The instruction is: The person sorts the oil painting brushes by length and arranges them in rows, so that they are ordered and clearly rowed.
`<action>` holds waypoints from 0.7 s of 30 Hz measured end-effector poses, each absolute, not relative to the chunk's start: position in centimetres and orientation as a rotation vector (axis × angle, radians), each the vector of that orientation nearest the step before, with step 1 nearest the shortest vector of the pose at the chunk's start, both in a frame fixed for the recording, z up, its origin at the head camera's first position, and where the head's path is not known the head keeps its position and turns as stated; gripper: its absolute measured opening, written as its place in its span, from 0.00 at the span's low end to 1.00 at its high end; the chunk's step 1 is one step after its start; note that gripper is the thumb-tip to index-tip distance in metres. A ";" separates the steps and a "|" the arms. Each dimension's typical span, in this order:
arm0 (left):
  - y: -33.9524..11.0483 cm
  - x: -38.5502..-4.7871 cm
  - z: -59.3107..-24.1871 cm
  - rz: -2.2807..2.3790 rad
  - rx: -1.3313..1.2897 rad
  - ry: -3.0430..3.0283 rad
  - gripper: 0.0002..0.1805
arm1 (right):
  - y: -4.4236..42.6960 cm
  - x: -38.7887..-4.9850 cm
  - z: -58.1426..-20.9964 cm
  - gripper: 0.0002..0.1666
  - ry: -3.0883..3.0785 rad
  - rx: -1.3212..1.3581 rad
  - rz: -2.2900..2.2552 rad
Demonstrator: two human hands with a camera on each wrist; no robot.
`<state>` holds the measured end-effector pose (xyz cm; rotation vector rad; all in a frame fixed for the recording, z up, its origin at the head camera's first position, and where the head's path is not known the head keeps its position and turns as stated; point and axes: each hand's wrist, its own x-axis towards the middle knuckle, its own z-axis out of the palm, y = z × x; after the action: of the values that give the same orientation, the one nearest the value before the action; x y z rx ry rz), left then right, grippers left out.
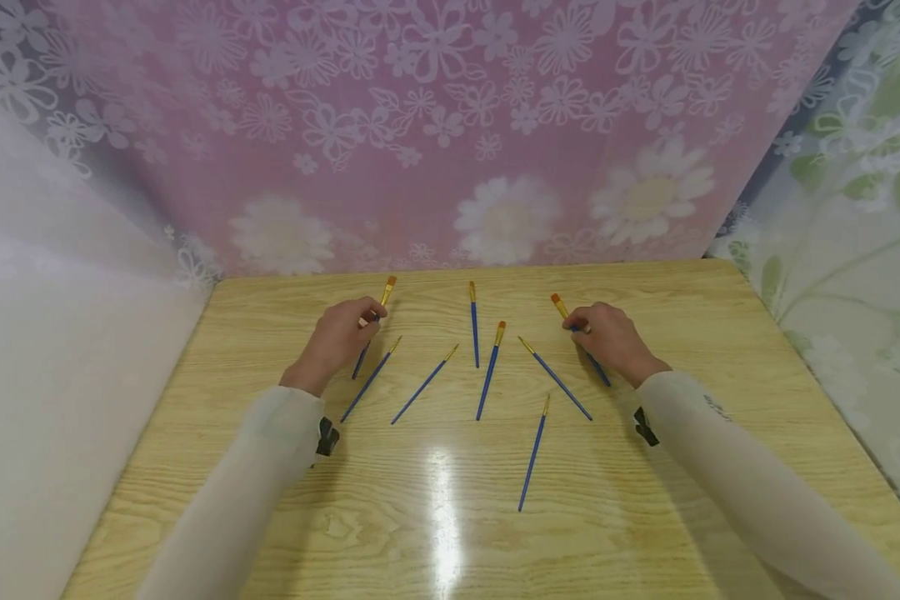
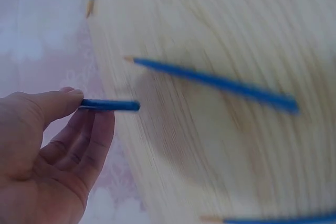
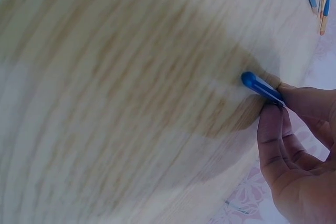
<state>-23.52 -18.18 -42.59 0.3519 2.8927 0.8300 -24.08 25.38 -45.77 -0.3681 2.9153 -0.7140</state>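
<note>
My left hand (image 1: 336,340) pinches a flat paintbrush (image 1: 387,289) between thumb and fingers, its orange bristles pointing away from me. In the left wrist view the blue handle end (image 2: 118,105) juts out past the fingertips. On the right, my right hand (image 1: 613,340) pinches another flat paintbrush (image 1: 600,371), bristles also at the far end. Its rounded blue handle tip (image 3: 249,79) shows in the right wrist view. Nearest the left hand lies a thin paintbrush (image 1: 371,379); a fine-tipped paintbrush (image 1: 557,380) lies just left of the right hand's brush.
Between the hands, several more blue-handled brushes lie apart on the wood-grain table (image 1: 307,517), among them a flat brush (image 1: 487,382) in the middle and a thin one (image 1: 532,458) closer to me. A pink flowered curtain (image 1: 390,167) hangs along the table's far edge.
</note>
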 end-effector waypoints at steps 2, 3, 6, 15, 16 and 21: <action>-17.4 -23.8 -42.6 0.850 0.342 2.872 0.18 | 25.4 -24.1 -45.8 0.14 2.916 -0.367 -0.708; -17.0 -24.0 -42.7 0.859 0.334 2.863 0.19 | 25.4 -24.1 -45.8 0.14 2.916 -0.365 -0.706; -16.0 -24.4 -42.9 0.890 0.308 2.847 0.21 | 25.4 -24.2 -45.9 0.14 2.919 -0.354 -0.696; -13.1 -25.0 -43.8 0.965 0.176 2.829 0.25 | 25.3 -24.2 -45.9 0.14 2.910 -0.340 -0.694; -12.7 -25.0 -43.9 0.962 0.170 2.825 0.25 | 25.3 -24.1 -45.9 0.14 2.910 -0.340 -0.696; -11.7 -25.1 -44.4 0.944 0.174 2.812 0.26 | 25.3 -24.2 -45.9 0.15 2.914 -0.348 -0.702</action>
<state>-25.09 -11.73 -44.40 0.1738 2.8116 0.9436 -24.18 25.34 -45.95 -0.3483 2.9143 -0.7017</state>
